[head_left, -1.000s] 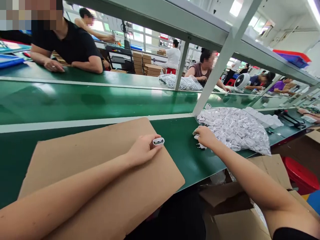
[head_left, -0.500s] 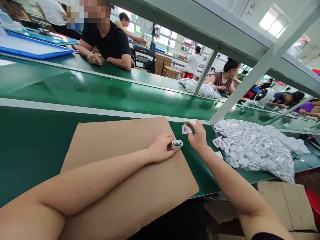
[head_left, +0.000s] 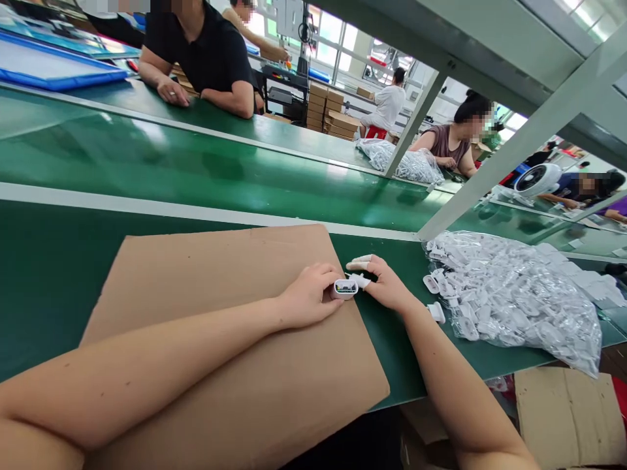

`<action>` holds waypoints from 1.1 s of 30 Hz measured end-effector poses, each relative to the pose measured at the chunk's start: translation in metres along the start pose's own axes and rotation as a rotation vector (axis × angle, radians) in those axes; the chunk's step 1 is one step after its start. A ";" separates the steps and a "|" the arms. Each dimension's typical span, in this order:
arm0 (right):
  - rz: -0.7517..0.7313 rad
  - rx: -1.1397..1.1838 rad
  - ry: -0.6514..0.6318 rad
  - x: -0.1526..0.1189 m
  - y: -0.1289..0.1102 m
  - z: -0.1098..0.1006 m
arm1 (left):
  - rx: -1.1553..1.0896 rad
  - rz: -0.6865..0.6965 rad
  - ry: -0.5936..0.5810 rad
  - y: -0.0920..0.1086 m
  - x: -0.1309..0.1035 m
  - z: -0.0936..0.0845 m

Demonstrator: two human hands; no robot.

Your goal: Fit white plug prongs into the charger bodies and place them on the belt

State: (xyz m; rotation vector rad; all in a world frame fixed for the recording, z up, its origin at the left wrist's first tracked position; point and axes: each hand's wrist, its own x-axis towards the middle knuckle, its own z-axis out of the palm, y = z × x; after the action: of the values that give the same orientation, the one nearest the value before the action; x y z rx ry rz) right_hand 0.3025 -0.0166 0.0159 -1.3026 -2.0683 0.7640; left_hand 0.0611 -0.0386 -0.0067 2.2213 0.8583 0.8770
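My left hand (head_left: 308, 297) rests on a flat cardboard sheet (head_left: 220, 274), its fingers closed round a white oval plastic housing (head_left: 345, 289). The housing's open end faces me, with a bit of circuit board inside. Close on its right is my right hand (head_left: 386, 285), with white coverings on the thumb and a fingertip. Those fingers are curled toward each other beside the housing; a small white edge shows near the tips, too small to name. Just right of that wrist, a loose white plastic piece (head_left: 435, 313) lies on the green table.
A clear bag of many white plastic parts (head_left: 519, 300) fills the right of the table. A slanted metal post (head_left: 490, 156) rises behind it. Beyond the white strip runs a green belt (head_left: 220, 179), and a person in a black shirt (head_left: 206, 62) sits across.
My right hand has come down and left, from above the housing to close beside it. My left hand still holds the housing on the cardboard. The camera view has shifted slightly.
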 end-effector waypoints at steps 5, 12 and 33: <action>0.062 0.037 -0.119 -0.010 -0.008 -0.012 | 0.006 -0.028 -0.006 0.004 0.000 -0.001; -0.006 -0.112 -0.171 -0.028 -0.008 -0.027 | 0.015 -0.024 0.014 0.006 0.001 0.000; 0.454 0.982 -0.067 -0.007 -0.013 -0.025 | 0.021 -0.065 -0.039 0.008 0.001 -0.004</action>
State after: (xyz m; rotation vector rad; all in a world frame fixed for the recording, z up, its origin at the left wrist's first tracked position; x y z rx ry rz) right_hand 0.3153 -0.0239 0.0410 -1.1245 -1.1028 1.7413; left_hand 0.0614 -0.0419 0.0012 2.2081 0.9201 0.7948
